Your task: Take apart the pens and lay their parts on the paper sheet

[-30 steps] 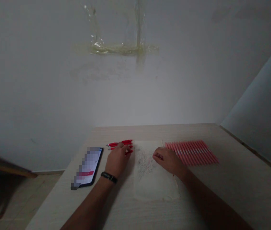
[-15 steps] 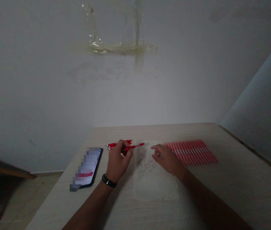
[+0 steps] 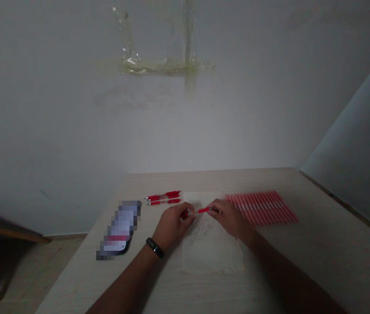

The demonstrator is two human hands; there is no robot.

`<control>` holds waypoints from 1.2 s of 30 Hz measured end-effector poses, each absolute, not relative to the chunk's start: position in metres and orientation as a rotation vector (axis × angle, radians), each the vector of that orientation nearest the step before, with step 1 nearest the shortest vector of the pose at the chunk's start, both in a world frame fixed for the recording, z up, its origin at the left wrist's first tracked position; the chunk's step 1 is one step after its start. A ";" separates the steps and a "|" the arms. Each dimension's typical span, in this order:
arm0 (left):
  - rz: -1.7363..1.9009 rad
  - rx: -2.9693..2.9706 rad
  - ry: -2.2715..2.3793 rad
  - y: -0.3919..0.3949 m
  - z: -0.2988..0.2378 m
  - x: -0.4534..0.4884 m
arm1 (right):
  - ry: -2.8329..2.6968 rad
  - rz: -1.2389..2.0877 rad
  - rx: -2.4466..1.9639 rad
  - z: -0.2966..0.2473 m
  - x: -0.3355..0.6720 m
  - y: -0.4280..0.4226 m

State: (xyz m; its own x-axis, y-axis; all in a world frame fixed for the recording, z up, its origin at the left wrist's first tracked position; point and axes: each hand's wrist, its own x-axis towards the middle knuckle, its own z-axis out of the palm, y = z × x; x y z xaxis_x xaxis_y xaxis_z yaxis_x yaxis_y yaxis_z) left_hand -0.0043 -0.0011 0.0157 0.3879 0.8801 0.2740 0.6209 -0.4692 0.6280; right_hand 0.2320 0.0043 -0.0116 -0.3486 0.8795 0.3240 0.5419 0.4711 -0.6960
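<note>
At the far left of the counter point(image 3: 211, 180) lies a phone point(image 3: 119, 226), its screen blurred, slanting away from the person. To its right, near the back, a few red pens point(image 3: 164, 202) lie close together, their silver tips pointing left; they overlap too much to count surely.

Next comes the left hand point(image 3: 173, 219), a dark band point(image 3: 154, 247) on its wrist. Its fingers are clamped on the left end of a single red pen point(image 3: 202, 210), held over the upper part of a pale sheet point(image 3: 212, 259) with scribbles point(image 3: 200, 231) on it. The pen's long axis runs from hand to hand, nearly level across the view, rising slightly to the right. Neither hand is nearer: each is at one end, with the middle of the barrel bare between them.

The right hand point(image 3: 229, 216) has its fingers pinched together on the pen's right end, hiding part of it. Just beyond that hand, at the right, is a neat row point(image 3: 265, 208) of pinkish-red pens, side by side and slanted.
</note>
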 end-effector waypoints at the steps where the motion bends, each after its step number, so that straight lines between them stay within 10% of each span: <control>1: 0.786 2.243 1.272 -0.003 0.016 -0.003 | -2.083 0.611 -1.157 -0.011 0.230 0.003; 36: 0.722 2.356 1.095 -0.007 0.004 0.006 | -2.291 0.477 -1.178 -0.010 0.223 -0.006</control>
